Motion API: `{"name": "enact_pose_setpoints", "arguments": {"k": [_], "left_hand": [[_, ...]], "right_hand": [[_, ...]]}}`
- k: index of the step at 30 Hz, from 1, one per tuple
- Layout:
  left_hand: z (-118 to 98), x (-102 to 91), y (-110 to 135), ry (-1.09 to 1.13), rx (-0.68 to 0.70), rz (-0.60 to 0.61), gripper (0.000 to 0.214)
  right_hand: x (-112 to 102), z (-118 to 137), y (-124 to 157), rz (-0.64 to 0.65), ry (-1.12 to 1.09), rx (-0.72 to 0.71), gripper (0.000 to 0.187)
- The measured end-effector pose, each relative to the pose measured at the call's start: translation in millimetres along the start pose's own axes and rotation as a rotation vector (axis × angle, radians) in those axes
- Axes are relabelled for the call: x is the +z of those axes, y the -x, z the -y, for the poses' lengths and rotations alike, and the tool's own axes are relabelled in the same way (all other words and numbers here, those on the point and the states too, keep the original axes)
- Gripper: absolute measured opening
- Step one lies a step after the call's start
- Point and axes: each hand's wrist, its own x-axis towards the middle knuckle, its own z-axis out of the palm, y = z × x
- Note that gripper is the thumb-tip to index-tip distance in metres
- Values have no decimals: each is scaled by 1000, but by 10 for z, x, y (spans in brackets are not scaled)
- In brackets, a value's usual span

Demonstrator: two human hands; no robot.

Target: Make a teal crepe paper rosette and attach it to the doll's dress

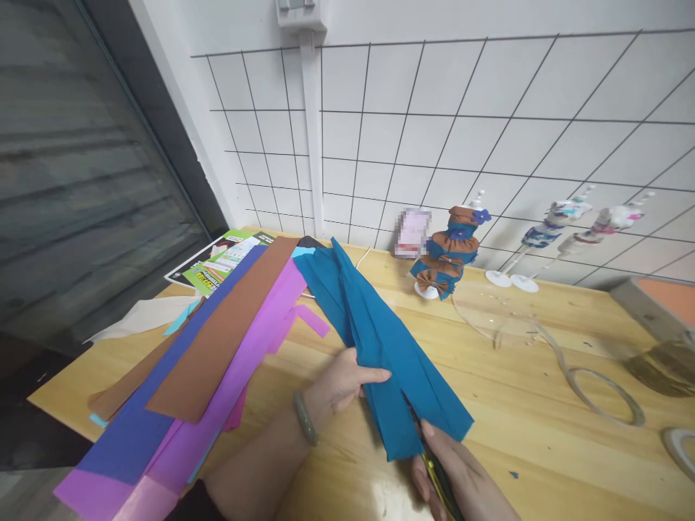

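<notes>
A long sheet of teal crepe paper (380, 325) lies folded across the table, running from the back toward me. My left hand (350, 380) grips its left edge, with the thumb on top and the fingers underneath. A pair of scissors (437, 474) with dark and yellow handles is in my right hand (456, 470). Their blades sit in a slit that runs up from the paper's near end, splitting it into two strips. Most of the blade length is hidden by the paper.
Brown, blue and purple paper strips (228, 325) are piled on the left of the wooden table (347, 470). A small ruffled brown-and-teal dress on a stand (450, 253) and two white stands (543, 235) are at the back right. Tape rolls (608, 396) lie at right.
</notes>
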Motion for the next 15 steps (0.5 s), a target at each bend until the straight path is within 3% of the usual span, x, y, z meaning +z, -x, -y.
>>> {"name": "enact_pose_setpoints", "arguments": {"k": [5, 15], "left_hand": [[-49, 37, 36, 12, 9, 31, 56], [-11, 11, 36, -29, -7, 27, 52]], "right_hand": [[40, 56, -59, -14, 15, -85, 57], [84, 85, -133, -67, -101, -64, 55]]}}
